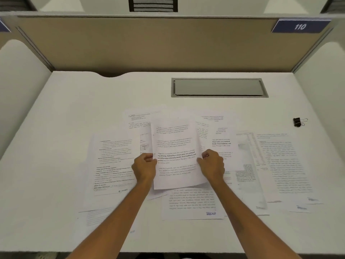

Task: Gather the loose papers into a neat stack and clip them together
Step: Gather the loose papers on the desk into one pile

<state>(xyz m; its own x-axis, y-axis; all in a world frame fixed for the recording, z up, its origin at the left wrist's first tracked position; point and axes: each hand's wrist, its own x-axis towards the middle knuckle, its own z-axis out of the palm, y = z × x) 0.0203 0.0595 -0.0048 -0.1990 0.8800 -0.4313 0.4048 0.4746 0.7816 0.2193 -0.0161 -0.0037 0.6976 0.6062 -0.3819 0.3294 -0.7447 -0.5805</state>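
Several printed sheets lie scattered across the white desk (65,113). One printed sheet (175,146) is lifted at the centre, held by both side edges. My left hand (144,168) pinches its left edge and my right hand (212,165) pinches its right edge. A page marked E-mail (113,165) lies to the left, a page marked SPEED-POST (192,202) lies below the held sheet, and dense text pages (280,161) lie at the right. A black binder clip (298,122) rests apart at the right of the desk.
A grey cable hatch (218,87) is set into the desk behind the papers. Beige partition walls (149,43) enclose the desk at the back and sides. A blue sign reading 110 (300,26) sits at the upper right.
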